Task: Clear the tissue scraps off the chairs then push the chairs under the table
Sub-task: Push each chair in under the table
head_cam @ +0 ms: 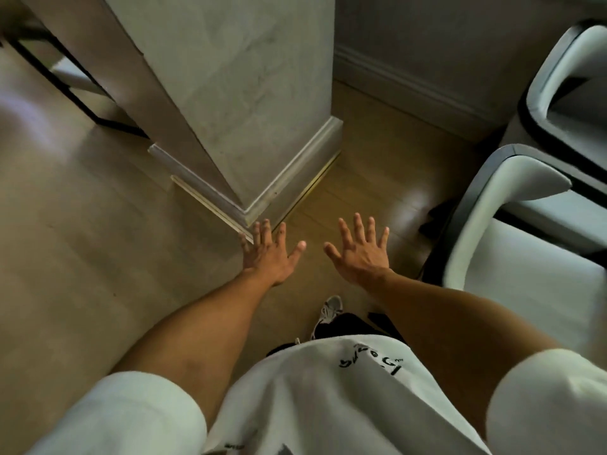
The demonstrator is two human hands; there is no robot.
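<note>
The left hand (267,254) and right hand (359,252) hover spread and released above the tan wooden floor (82,224). Two white padded black-framed chairs (525,231) stand at right. The black writing on the white T-shirt (328,389) is unreadable.

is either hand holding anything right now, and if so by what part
Nothing is held. The left hand and the right hand are both spread open above the floor, fingers straight, touching neither chair.

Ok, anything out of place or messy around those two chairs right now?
Nothing stands out. The near chair and the far chair stand upright to the right, and no tissue scraps show on the visible parts of their seats. Both the left hand and right hand are open and empty over the bare floor.
</note>
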